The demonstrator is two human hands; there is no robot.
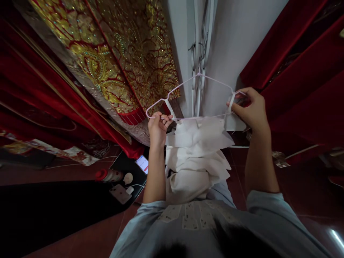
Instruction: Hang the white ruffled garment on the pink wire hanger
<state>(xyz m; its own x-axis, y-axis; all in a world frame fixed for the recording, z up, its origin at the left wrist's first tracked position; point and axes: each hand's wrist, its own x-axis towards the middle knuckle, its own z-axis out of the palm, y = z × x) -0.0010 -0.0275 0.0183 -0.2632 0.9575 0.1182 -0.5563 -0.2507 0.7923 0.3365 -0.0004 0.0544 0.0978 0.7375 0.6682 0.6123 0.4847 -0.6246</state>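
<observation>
On the black counter [91,204] are a lit phone [142,164] near the edge, a red-capped bottle [113,175], a pale disc [128,178] just beside it, and a second phone [119,194], back up, with a small white block [130,190] at its corner and a white cable [138,185], above a reddish tiled floor [125,220].

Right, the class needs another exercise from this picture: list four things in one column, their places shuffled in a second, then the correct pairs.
Things
1. Thin pale pink clothes hanger
2. White layered fabric garment
3. Rectangular phone with a bright screen
4. Gold embroidered cloth with red edging

Places
A. On the black tabletop
B. At the upper left of the picture
C. Its lower bar running between the left hand and the right hand
D. Directly below the hanger

Pairs: 1-C, 2-D, 3-A, 4-B
</observation>
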